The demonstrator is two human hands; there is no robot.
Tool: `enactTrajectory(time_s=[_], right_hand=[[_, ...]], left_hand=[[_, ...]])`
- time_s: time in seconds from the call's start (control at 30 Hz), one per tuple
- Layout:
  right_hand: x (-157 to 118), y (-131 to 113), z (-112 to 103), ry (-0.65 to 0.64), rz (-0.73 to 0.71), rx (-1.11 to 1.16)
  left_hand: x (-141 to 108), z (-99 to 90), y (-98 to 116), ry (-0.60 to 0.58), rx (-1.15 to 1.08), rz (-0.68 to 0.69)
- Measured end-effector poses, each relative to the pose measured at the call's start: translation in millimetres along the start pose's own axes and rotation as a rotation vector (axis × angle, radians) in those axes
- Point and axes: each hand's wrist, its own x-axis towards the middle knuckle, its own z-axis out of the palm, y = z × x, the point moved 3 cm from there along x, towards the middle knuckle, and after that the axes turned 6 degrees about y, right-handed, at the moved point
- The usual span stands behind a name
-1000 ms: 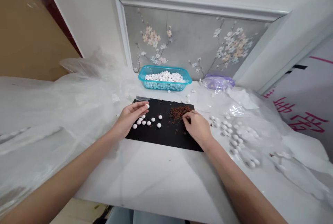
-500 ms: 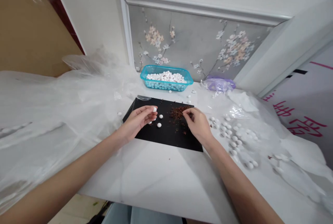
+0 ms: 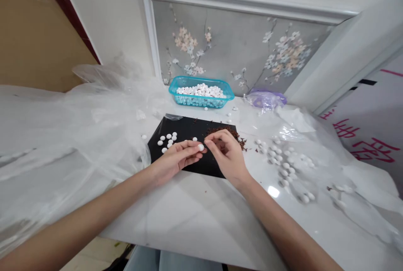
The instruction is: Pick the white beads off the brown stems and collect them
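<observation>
My left hand [image 3: 176, 157] pinches a small white ball [image 3: 200, 147] between thumb and fingers, above a black board [image 3: 192, 168]. Close on its right, my right hand [image 3: 229, 157] is closed in a pinch with its fingertips near the ball. Whatever sits between those fingertips is too small to make out. Behind and beneath the right hand lies a heap of tiny reddish-brown pieces [image 3: 242, 143], partly hidden by it. Several loose white balls [image 3: 169, 136] rest on the left of the board, and a single white ball [image 3: 194, 139] lies just beyond the left fingers.
A blue plastic basket [image 3: 201, 81] full of white balls stands by the wall. More white balls [image 3: 285, 173] lie with clear plastic at the right. Plastic sheeting [image 3: 78, 136] covers the left side. A purple item in clear wrap [image 3: 267, 99] sits at back right.
My right hand has left the brown heap and come left towards the ball. My left hand has moved right and slightly nearer, still pinching the ball, uncovering several balls on the board.
</observation>
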Motion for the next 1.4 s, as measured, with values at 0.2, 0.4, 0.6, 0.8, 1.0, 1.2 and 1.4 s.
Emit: enactTrajectory(time_s=[0.2,0.4,0.6,0.8,1.0,1.2,1.4], right_hand=[[-4.9,1.6,5.5,-0.060,-0.108,-0.106],[-11.5,-0.3,8.5,0.021,-0.035,-0.045],[-13.0,0.4,11.0,0.023,0.022,0.015],[-14.7,4.0,13.4,-0.008,0.047,0.067],[-16.9,6.3,16.7,-0.016,0.058,0.072],[-17.5,2.9,16.7,-0.014,-0.042,-0.037],[-10.1,10.4,8.2,-0.005,-0.106,-0.241]], left_hand=[[0.7,-1.5,-1.7,-0.004,0.016,0.017],[0.4,-0.7,-1.7,-0.007,-0.006,0.032],[-0.3,-1.9,-1.2,0.028,-0.041,0.041],[-1.3,-2.4,0.3,0.037,-0.040,0.043],[0.2,-5.6,-2.5,0.031,0.034,0.080],[6.6,-14.7,17.2,0.000,0.383,0.235],[13.3,-42.4,53.7,0.256,1.339,0.677]])
